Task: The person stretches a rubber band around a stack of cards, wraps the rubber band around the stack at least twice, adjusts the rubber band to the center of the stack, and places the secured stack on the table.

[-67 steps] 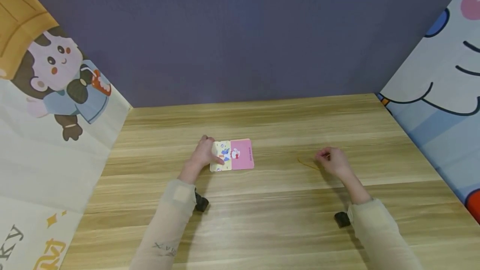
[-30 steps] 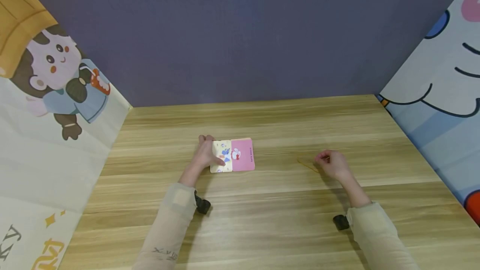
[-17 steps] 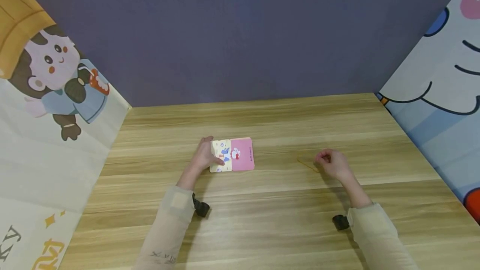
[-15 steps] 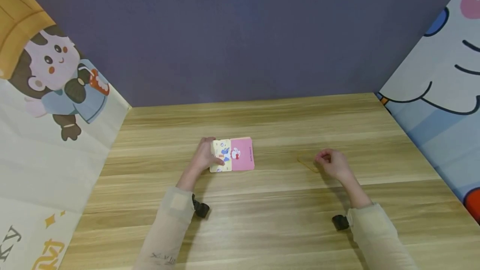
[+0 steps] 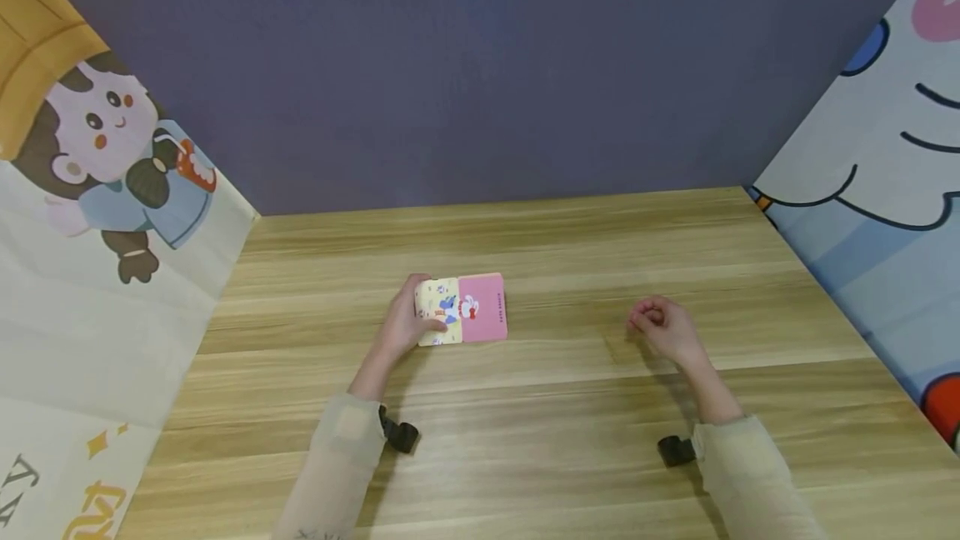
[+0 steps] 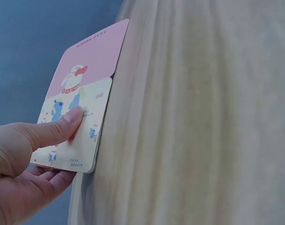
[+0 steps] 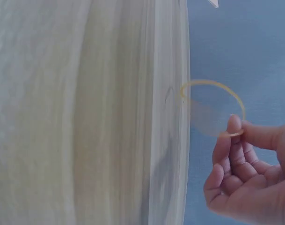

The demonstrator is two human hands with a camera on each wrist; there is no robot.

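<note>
In the head view, my left hand (image 5: 401,325) holds a small booklet-like item (image 5: 483,307), pink on its right part and cream with blue figures on its left. A white rabbit with a red bow is printed where the two colours meet. Seen from the left wrist, the thumb (image 6: 62,129) lies on the cream face and the other fingers (image 6: 46,183) curl behind it. Off to the right, my right hand (image 5: 667,332) pinches a thin yellow rubber band (image 7: 212,83) between thumb and fingertips. The loop hangs open; in the head view it is hardly visible.
Both hands are above a wood-grain table (image 5: 540,423). A dark blue-grey panel (image 5: 480,73) rises along its far edge. Cartoon-printed sheets (image 5: 75,315) flank the left and right sides. A black wrist camera (image 5: 401,436) sits below each hand.
The booklet-like item and left hand have shifted slightly left, the forearm drawing back a little. The rubber band's yellow loop, plain beside the right hand earlier, has faded from the head view.
</note>
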